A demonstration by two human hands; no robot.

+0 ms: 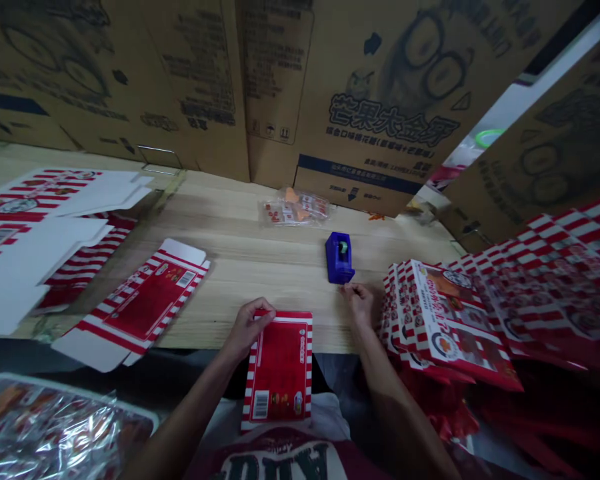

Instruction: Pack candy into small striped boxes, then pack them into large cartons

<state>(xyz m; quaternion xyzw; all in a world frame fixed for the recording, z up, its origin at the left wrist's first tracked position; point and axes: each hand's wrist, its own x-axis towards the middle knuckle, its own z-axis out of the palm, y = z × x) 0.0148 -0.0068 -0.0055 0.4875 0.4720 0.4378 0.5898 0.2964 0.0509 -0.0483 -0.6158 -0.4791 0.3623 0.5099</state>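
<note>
My left hand grips the upper left corner of a red and white striped carton, thumb on its face. The carton leans between the table's front edge and my lap, barcode at the lower end. At the front of a blue tape dispenser, my right hand has thumb and forefinger pinched together by the cutting edge. Any piece of tape between those fingers is too small to make out. Further left, another striped carton lies unfolded at its ends on the table.
Flat carton blanks lie at the far left. Packed striped cartons are stacked at right. Clear snack packets lie near the back, before large cardboard boxes. A white tub of wrapped items stands lower left.
</note>
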